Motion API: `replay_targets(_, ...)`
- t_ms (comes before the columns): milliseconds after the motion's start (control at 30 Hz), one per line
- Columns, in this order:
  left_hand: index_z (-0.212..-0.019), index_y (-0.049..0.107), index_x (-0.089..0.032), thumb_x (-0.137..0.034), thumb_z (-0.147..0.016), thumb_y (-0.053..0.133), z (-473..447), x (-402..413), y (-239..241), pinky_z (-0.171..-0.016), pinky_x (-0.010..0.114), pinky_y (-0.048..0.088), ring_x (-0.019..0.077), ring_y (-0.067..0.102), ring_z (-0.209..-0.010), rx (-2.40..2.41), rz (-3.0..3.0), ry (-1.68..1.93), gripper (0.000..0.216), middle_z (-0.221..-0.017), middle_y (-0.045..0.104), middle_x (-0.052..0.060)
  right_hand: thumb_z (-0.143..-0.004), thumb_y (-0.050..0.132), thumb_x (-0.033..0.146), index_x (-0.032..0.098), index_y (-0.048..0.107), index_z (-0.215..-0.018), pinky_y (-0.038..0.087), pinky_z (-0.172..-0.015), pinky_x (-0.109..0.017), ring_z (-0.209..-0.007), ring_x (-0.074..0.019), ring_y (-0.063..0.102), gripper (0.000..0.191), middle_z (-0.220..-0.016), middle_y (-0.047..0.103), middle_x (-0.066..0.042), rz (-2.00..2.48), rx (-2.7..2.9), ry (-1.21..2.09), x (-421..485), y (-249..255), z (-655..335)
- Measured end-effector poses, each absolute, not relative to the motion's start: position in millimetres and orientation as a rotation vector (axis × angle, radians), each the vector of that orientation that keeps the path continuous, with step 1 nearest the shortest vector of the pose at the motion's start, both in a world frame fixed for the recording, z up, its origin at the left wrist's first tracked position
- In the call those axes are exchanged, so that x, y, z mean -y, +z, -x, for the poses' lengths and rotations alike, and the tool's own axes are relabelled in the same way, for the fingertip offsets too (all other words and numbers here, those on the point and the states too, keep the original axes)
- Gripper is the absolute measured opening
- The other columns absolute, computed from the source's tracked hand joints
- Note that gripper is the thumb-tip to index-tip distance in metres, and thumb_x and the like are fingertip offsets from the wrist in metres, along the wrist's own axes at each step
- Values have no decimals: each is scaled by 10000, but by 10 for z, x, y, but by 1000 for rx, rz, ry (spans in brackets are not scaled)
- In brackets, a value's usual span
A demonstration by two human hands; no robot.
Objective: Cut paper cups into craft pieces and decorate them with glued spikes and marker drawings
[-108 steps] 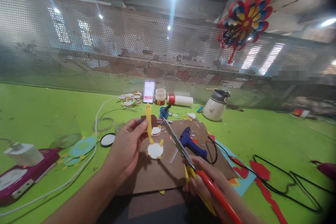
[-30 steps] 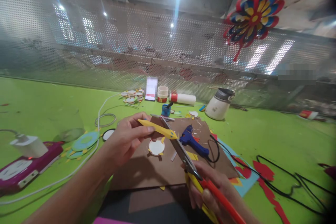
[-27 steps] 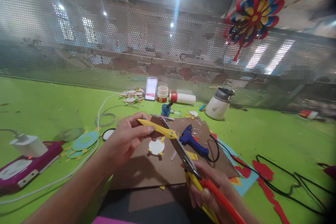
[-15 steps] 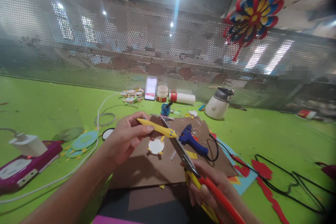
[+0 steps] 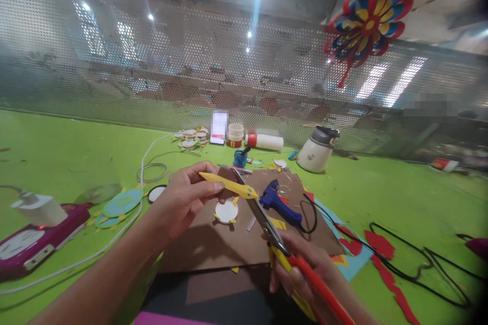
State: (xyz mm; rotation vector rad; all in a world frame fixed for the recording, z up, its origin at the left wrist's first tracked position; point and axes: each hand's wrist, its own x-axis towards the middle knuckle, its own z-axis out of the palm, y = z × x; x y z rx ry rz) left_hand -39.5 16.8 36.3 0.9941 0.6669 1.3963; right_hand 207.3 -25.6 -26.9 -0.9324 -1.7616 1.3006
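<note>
Between the thumb and fingers of my left hand point(image 5: 190, 194) is a narrow yellow paper strip point(image 5: 229, 185), pointed at its left end, with small blue marks near its right end. My right hand point(image 5: 305, 269) grips a pair of scissors point(image 5: 267, 223) with red and yellow handles. Their blades reach up to the marked end of the strip; whether they touch the paper I cannot tell. Below, a white paper disc point(image 5: 226, 212) with yellow tabs lies on a brown board point(image 5: 198, 251). A blue glue gun point(image 5: 282, 203) rests on the board, right of the blades.
A white kettle point(image 5: 315, 152), a phone point(image 5: 218, 127), a blue ink jar point(image 5: 240, 157) and white-and-red cups point(image 5: 235, 135) stand farther back. At left are a purple power strip point(image 5: 46, 238) and green paper discs point(image 5: 122, 204). A black cord point(image 5: 415, 244) and red paper scraps point(image 5: 379, 245) lie right.
Almost nothing differs. Both hands, the strip and the scissors keep nearly the same place, and the fingers of my right hand have shifted slightly on the handles.
</note>
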Motion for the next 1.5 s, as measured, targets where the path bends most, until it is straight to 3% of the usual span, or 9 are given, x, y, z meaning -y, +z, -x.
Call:
replay_targets(400,-672,651,-165,-165,-615,846,409,-174,366,-544,209,497,87,562,-462,-688,-1040,1374,203,-552,666,-1,-852,530,757,177,620,-1250,459,-560,-254,-544,-133,580,710,-647,534,16,956,1747,1357,280,-179,-2059)
replay_targets(633,-681,642,-162,-174,-588,868,408,-193,358,-513,178,472,148,677,-579,-690,-1014,1376,244,-600,696,28,-879,574,686,192,618,-1230,463,-535,-235,-484,-97,538,607,-642,527,34,958,1704,1337,292,-252,-2041)
replay_targets(867,-710,704,-137,-198,-622,853,424,-233,338,-547,185,481,117,645,-581,-710,-1032,1399,184,-648,706,24,-936,527,626,159,565,-1291,488,-549,-267,-537,-150,599,588,-600,541,24,961,1759,1318,207,-338,-2135)
replay_targets(1000,-763,736,-134,-223,-613,860,439,-232,341,-595,194,493,111,632,-631,-761,-1025,1404,214,-735,728,37,-932,523,631,168,576,-1243,504,-622,-268,-651,-154,613,560,-807,682,-70,936,1881,1253,168,-327,-2159)
replay_targets(1167,-808,735,-148,-228,-644,833,463,-244,314,-560,172,449,78,557,-579,-789,-1041,1360,207,-684,688,12,-933,515,642,179,555,-1249,505,-653,-253,-684,-144,608,562,-904,700,-89,939,1899,1272,184,-278,-2155)
replay_targets(1300,-751,712,-133,-225,-670,793,478,-247,311,-521,161,420,71,539,-564,-767,-1141,1302,147,-676,682,23,-920,490,687,179,543,-1240,500,-656,-263,-680,-160,625,603,-834,701,-75,924,1899,1305,201,-250,-2162)
replay_targets(1500,-780,693,-127,-246,-707,738,468,-248,334,-436,216,451,119,576,-531,-764,-1240,1130,146,-744,711,63,-892,480,740,158,548,-1215,473,-604,-259,-609,-153,606,669,-659,564,6,905,1895,1335,201,-221,-2140)
